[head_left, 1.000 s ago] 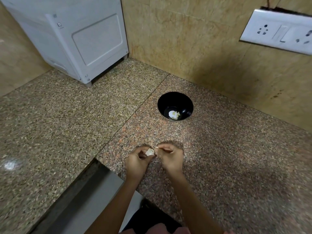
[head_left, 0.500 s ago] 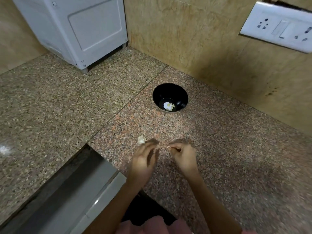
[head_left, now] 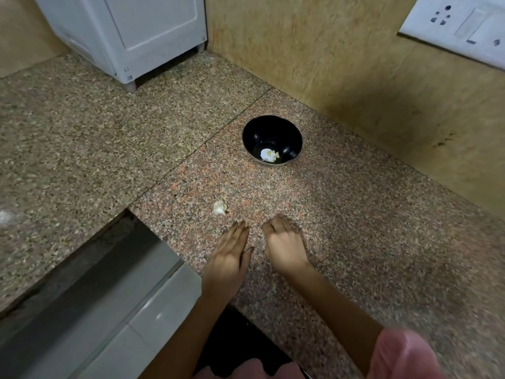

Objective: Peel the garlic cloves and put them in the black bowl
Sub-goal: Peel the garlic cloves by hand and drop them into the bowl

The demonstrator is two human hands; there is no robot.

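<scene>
Counter (head_left: 369, 220) now holds released garlic piece (head_left: 220, 207); left hand (head_left: 228, 258) flat, right hand (head_left: 284, 246) curled, grip unclear.

Pink sleeve (head_left: 404, 356), bare forearms (head_left: 336, 305), pink garment (head_left: 246, 372)

Speckled granite surface (head_left: 355, 214), seam (head_left: 191, 157) running across it. Black bowl (head_left: 270, 129) stood toward back, pale bits inside. Garlic (head_left: 220, 207) lay alone, well apart from bowl. White appliance (head_left: 136, 36) stood at far left.
</scene>
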